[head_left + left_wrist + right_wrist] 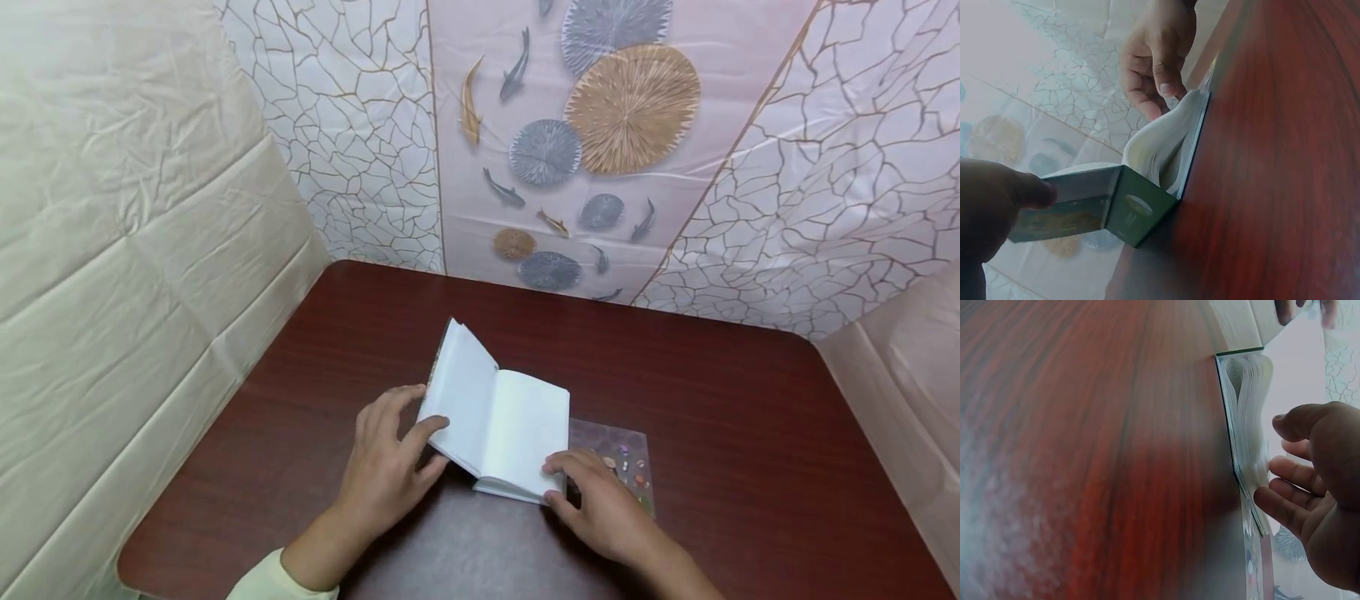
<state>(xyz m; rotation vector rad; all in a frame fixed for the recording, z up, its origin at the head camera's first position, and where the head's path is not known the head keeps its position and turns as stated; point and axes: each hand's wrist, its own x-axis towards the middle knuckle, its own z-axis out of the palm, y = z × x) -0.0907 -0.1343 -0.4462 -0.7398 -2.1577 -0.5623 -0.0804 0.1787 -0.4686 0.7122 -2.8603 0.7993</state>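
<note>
An open book (528, 425) with blank white pages stands low over the table, its left side tilted up. My left hand (386, 462) grips that raised side, thumb on the page and fingers behind the cover. The left wrist view shows the dark green cover and spine (1138, 209) from below. My right hand (600, 500) rests at the lower right corner of the right page. Its fingers are loosely bent and spread in the right wrist view, fingertips at the edge of the pages (1250, 419).
A clear sheet with small colourful stickers (633, 462) lies on the table, partly beneath the right hand and book. The dark red-brown table (720, 400) has a patterned cloth (547, 208) behind it and a cream cloth (150, 250) along its left side.
</note>
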